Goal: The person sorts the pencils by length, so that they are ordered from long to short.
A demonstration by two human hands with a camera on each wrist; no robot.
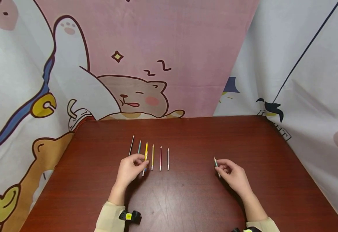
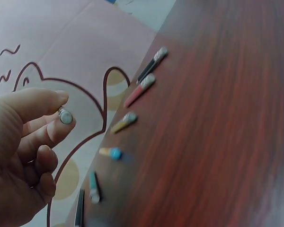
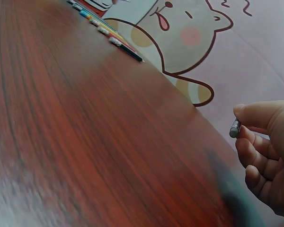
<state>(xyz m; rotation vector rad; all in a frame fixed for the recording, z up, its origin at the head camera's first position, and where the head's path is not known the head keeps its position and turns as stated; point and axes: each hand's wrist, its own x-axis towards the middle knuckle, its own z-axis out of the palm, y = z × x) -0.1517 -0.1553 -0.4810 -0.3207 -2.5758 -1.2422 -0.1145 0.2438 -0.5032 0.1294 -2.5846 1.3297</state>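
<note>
My left hand [image 1: 129,169] pinches a pencil [image 2: 65,116] between thumb and forefinger, its white eraser end toward the wrist camera. The hand is over the left part of a row of pencils lying on the table. In that row are a black pencil [image 1: 131,145], a teal pencil [image 1: 139,147], a yellow pencil [image 1: 146,146] with a blue end, a gold-yellow pencil [image 1: 153,157], a red pencil [image 1: 161,158] and another black pencil [image 1: 168,159]. The left hand partly covers the leftmost ones. Off to the right, my right hand [image 1: 234,175] pinches a teal pencil [image 1: 216,163], tip pointing away.
A dark red-brown wooden table [image 1: 186,199] lies under both hands. Behind it hangs a pink and white cloth [image 1: 198,58] with cartoon animals, reaching down to the table's far edge and sides.
</note>
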